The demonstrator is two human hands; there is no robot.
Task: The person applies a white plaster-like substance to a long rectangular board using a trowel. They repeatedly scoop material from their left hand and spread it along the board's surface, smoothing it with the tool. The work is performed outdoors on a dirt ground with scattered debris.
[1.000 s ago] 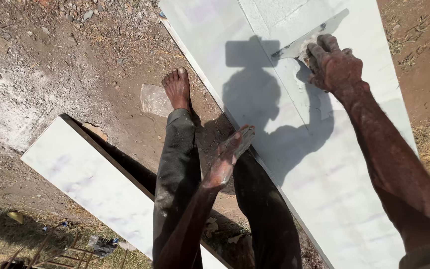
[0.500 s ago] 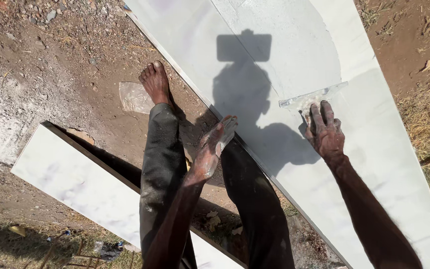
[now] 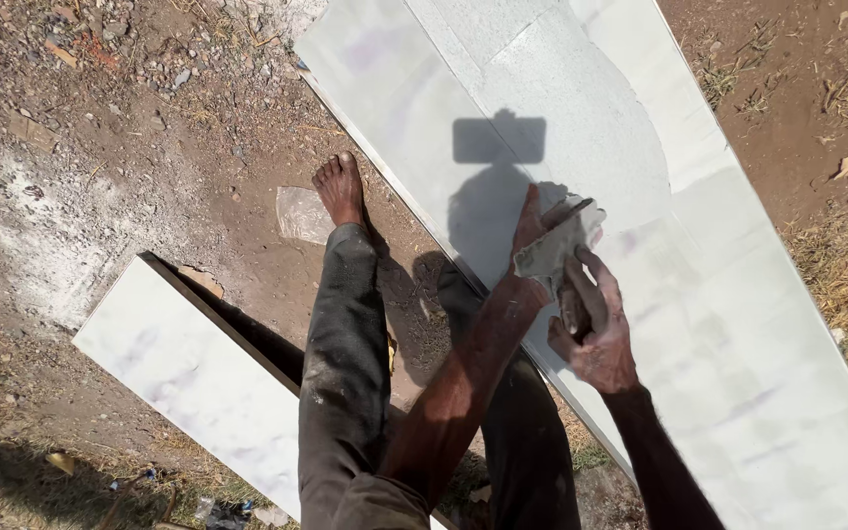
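The right hand point(image 3: 596, 339) is closed in a full grip around the handle of a putty knife point(image 3: 554, 257), whose flat blade is coated with grey compound. The tool is held above the near edge of a large white marble slab point(image 3: 738, 324) that lies flat on the ground. The left hand point(image 3: 525, 257) meets the blade from the left: its fingers are extended and lie along the blade, but whether they pinch the blade or only rest against it cannot be determined. Both hands overlap the slab's lower-left edge, beside the shadow of the person's head. A rougher, matt area point(image 3: 581, 118) covers the upper centre of the slab. A bare foot point(image 3: 339, 188) is planted on the dirt ground point(image 3: 120, 128) just left of the slab, beside a small flat stone chip point(image 3: 301, 214). A second, narrower white slab point(image 3: 188, 378) lies at lower left, well apart from the hands.
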